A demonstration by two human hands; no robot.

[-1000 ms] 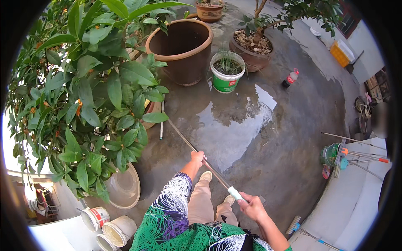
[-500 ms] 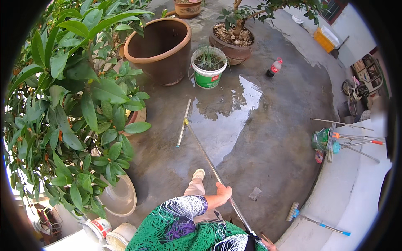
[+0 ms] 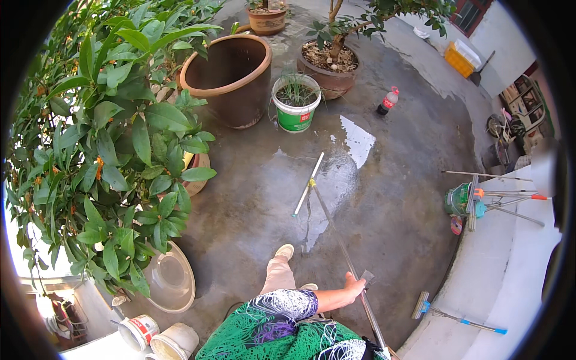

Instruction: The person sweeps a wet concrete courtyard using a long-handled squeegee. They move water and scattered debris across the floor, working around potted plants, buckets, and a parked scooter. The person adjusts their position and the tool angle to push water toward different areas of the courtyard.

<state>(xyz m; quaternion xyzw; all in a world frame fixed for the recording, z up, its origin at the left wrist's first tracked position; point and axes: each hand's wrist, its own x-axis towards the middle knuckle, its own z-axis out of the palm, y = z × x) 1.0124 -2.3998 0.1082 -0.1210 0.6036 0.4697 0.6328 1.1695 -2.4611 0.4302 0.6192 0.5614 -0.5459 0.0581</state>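
Evidently, your left grip (image 3: pixel 355 285) clasps the squeegee (image 3: pixel 311 183) by its pole (image 3: pixel 372 318), blade (image 3: pixel 317 167) on the wet floor (image 3: pixel 414 240) ahead of it, your right grip (image 3: pixel 393 354) too cut off to tell, and this likely light, stiff tool, slippery if wet, suits a mid-pole hold.

On the floor (image 3: pixel 414 210), the squeegee head (image 3: pixel 311 182) lies beyond the forward shoe (image 3: pixel 285 251), right of the shrub (image 3: pixel 123 150) and before the grass bucket (image 3: pixel 294 120), which stands between a pot (image 3: pixel 243 103) at left and a bottle (image 3: pixel 387 101) at right, a potted tree (image 3: pixel 330 83) behind it
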